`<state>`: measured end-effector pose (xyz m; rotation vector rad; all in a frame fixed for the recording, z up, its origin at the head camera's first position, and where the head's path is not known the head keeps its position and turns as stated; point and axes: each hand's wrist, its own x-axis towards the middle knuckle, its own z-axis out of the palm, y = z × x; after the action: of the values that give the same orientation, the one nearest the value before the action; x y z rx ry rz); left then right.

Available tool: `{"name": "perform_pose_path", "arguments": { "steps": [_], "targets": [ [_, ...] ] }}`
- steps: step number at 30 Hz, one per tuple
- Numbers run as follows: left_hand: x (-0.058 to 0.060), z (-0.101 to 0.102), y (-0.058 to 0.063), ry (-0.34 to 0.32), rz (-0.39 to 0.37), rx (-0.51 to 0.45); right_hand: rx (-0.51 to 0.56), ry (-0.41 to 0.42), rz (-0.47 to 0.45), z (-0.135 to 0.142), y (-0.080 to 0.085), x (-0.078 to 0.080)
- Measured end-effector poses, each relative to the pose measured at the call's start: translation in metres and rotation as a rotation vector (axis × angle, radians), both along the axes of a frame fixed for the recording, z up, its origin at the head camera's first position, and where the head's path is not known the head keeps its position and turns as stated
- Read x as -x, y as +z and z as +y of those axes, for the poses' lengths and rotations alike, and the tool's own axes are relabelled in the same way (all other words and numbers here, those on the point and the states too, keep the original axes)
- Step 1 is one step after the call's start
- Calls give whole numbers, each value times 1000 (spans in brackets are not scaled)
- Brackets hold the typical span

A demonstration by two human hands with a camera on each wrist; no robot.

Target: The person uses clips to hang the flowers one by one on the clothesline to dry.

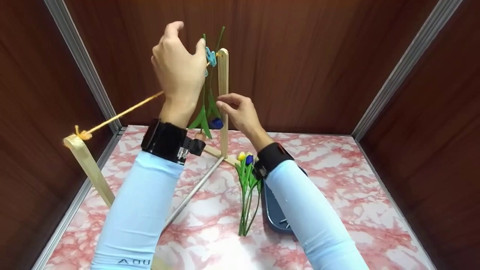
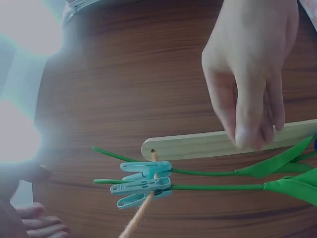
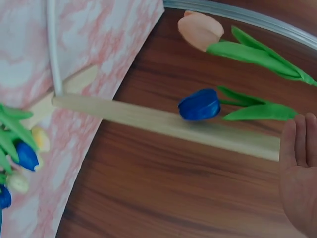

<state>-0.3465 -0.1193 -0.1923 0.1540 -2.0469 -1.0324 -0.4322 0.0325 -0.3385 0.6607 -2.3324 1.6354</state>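
Hovering beside post (image 1: 223, 75) and string (image 1: 127, 111).
Holding left hand (image 1: 177, 62), right hand (image 1: 243, 113) empty, loosely parted, near upside-down blue, peach tulips (image 3: 199, 104).

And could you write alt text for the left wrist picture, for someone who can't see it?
Two blue clothespins clip leafy green stems to an orange cord running to a wooden post. The right hand's fingers hang in front of the post; the left hand's fingers show at lower left.
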Motion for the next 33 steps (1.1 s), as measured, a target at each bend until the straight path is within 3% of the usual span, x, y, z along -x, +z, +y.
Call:
{"name": "perform_pose_path", "arguments": {
  "steps": [3,7,10,13,16,20,24,28,33],
  "targets": [
    [-5,0,-7,-45,139,-11,0,16,33,17,-3,-7],
    [-14,6,-26,-106,361,-5,-116,33,108,51,-11,-31],
    [-21,15,-52,-178,508,30,-221,17,160,82,-23,-53],
    [-25,22,-90,-270,556,65,-261,-40,161,113,-44,-71],
    [-28,26,-134,-343,494,98,-266,-132,118,141,-68,-83],
    [-30,27,-194,-444,335,157,-293,-246,30,171,-99,-92],
    [-34,28,-245,-551,172,211,-378,-283,-12,186,-124,-96],
    [-36,26,-280,-585,66,239,-494,-225,-30,184,-143,-92],
    [-36,25,-308,-562,-15,280,-641,-89,-8,173,-166,-88]
  ]
}}
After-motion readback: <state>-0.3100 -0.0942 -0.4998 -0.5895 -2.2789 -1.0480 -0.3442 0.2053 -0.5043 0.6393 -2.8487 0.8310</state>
